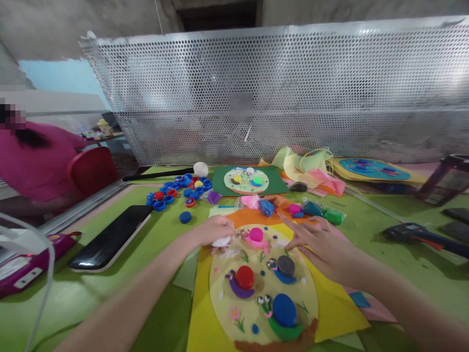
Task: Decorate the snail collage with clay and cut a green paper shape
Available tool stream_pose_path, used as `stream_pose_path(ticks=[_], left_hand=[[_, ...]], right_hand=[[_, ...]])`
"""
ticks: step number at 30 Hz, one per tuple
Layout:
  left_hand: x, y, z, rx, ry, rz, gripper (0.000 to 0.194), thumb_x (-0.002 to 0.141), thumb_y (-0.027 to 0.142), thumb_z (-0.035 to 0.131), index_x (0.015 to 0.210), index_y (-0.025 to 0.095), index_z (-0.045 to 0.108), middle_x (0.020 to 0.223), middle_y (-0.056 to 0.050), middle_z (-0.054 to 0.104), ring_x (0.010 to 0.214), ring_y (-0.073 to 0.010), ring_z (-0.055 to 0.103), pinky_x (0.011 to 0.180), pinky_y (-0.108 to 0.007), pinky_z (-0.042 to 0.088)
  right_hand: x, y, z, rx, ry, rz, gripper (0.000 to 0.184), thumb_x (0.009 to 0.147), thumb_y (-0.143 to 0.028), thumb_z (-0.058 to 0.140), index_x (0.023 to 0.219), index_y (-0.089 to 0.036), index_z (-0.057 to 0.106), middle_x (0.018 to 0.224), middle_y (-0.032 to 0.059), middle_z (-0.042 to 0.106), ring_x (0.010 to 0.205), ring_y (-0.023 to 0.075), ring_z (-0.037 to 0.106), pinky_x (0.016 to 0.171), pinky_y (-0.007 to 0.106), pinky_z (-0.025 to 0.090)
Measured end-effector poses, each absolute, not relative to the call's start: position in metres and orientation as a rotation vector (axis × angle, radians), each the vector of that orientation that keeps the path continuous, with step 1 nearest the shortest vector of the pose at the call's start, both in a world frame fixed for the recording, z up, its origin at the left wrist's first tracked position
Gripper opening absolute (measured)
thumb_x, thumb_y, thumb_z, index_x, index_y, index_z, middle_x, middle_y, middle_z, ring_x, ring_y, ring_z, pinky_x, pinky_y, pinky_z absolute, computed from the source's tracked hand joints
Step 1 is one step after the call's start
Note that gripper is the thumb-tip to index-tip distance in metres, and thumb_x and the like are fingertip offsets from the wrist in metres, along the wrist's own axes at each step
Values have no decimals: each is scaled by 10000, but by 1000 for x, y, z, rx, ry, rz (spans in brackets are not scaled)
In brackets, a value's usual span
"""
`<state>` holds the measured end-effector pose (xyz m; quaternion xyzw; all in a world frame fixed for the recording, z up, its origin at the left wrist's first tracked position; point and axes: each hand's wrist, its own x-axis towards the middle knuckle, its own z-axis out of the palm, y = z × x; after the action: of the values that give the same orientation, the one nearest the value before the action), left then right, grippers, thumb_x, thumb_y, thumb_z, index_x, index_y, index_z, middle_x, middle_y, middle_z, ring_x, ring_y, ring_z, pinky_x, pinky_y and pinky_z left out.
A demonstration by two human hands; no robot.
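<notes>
In the head view, a yellow sheet (200,313) bears a cream oval (252,274) with snails made of modelling clay and bottle caps. Their shells are a pink cap (256,234), a red cap (245,277), a grey cap (286,266) and a blue cap (285,310). My left hand (214,231) is closed at the oval's upper left edge, fingers pinched on a small white packet (222,241) with clear plastic about it. Over the oval's upper right edge, my right hand (322,247) has its fingers apart and holds nothing visible.
Clay packets (266,208) lie behind the sheet, and loose bottle caps (168,193) are back left. A phone (112,237) and a power strip (40,261) lie left. Right are a glue gun (421,237) and a dark jar (445,181). A perforated metal panel (286,98) stands behind.
</notes>
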<state>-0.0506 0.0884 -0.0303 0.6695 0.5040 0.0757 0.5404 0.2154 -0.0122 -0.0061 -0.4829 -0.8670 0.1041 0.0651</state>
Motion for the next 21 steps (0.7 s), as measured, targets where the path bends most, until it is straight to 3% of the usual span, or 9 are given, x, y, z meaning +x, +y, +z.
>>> stream_pose_path(ticks=[10, 21], left_hand=[[-52, 90, -33, 1594, 1179, 195, 133, 706, 207, 540, 584, 158, 526, 398, 33, 556, 288, -107, 509, 236, -139, 319], [-52, 90, -32, 1600, 1174, 202, 125, 680, 232, 565, 592, 152, 528, 419, 31, 551, 333, -123, 549, 248, -140, 333]], right_hand=[[216, -7, -12, -1461, -2640, 188, 689, 854, -118, 302, 1428, -213, -68, 1012, 38, 690, 1136, 265, 463, 929, 543, 267], [220, -5, -21, -1422, -2676, -45, 669, 841, -101, 305, 1435, -187, 11, 1013, 91, 690, 1067, 275, 534, 902, 553, 314]])
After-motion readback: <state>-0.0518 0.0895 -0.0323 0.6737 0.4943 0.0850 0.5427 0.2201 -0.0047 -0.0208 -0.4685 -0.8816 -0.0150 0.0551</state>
